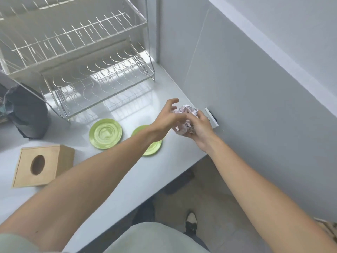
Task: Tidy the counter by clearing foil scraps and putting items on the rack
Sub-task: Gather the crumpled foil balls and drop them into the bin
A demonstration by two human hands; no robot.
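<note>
A crumpled ball of foil (186,117) is held above the right end of the white counter (127,179). My right hand (200,127) grips it from the right and below. My left hand (168,115) rests against its left side with fingers spread. Two green plates lie flat on the counter: one plate (105,133) sits in the open, the other plate (152,147) is partly hidden under my left forearm. The two-tier wire dish rack (76,52) stands behind them with nothing on it.
A wooden tissue box (42,165) sits at the counter's left front. A dark bag (27,112) stands left of the rack. A wall socket (212,117) is on the wall right of my hands. The counter's edge drops to the floor at the right.
</note>
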